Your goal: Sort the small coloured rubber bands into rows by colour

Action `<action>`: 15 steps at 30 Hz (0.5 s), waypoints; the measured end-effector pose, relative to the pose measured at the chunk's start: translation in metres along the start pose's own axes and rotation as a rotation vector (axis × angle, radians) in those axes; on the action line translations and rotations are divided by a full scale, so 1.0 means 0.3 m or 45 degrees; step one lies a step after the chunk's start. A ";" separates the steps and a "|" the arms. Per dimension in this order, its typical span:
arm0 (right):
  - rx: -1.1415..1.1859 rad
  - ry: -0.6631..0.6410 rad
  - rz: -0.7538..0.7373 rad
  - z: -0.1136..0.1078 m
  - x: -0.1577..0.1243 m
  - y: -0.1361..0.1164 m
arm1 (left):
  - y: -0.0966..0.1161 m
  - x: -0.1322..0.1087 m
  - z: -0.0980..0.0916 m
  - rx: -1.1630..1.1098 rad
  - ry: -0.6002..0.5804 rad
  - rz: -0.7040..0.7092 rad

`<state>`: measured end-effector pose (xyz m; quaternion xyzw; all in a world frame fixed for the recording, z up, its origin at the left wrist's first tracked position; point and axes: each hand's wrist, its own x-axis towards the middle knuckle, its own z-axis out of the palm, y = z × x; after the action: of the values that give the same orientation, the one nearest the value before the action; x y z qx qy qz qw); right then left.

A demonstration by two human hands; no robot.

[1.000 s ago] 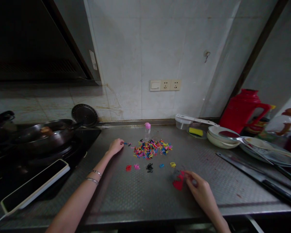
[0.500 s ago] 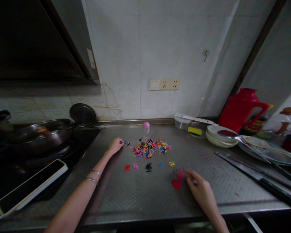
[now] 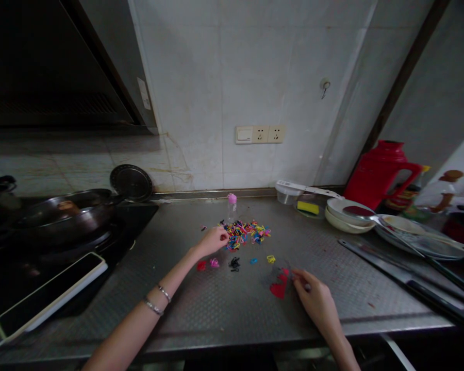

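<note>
A red jug point(image 3: 381, 175) stands behind stacked bowls point(image 3: 348, 225) at the right of a kitchen's metal tabletop point(image 3: 224, 319). To the bowls' left, a yellow sponge point(image 3: 308, 207) sits in a shallow dish point(image 3: 314, 216) beside a clear tub point(image 3: 287, 196). A long black-handled tool point(image 3: 375, 265) lies nearer the front edge. Across the kitchen, a dark hood point(image 3: 46, 67) overhangs a black stove point(image 3: 133, 224) bearing a metal pan point(image 3: 60, 229), with a round disc point(image 3: 131, 183) leaning on the tiled wall point(image 3: 197, 77). Two sockets point(image 3: 268, 134) adjoin a switch point(image 3: 244, 135); a hook point(image 3: 325, 86) hangs higher up, to their right.
</note>
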<state>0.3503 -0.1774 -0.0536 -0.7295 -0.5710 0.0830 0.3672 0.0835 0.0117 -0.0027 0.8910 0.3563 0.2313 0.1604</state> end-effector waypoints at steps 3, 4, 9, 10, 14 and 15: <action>0.024 -0.009 -0.010 0.002 0.002 0.004 | 0.083 0.004 0.071 -0.035 -0.065 0.136; 0.028 -0.006 -0.018 0.002 0.003 0.004 | 0.104 0.005 0.093 -0.043 -0.083 0.160; 0.036 0.005 -0.038 0.005 0.005 0.008 | 0.161 -0.001 0.156 -0.002 -0.223 0.236; 0.045 0.001 -0.032 0.006 0.005 0.010 | 0.165 -0.003 0.159 0.006 -0.247 0.241; 0.119 -0.029 0.010 0.000 0.012 0.011 | 0.161 -0.006 0.146 0.008 -0.278 0.248; 0.131 -0.038 0.021 -0.004 0.016 0.009 | 0.156 -0.005 0.139 0.003 -0.265 0.255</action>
<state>0.3546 -0.1737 -0.0531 -0.7130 -0.5654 0.1263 0.3949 0.1307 -0.0269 -0.0171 0.9415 0.2473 0.1520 0.1714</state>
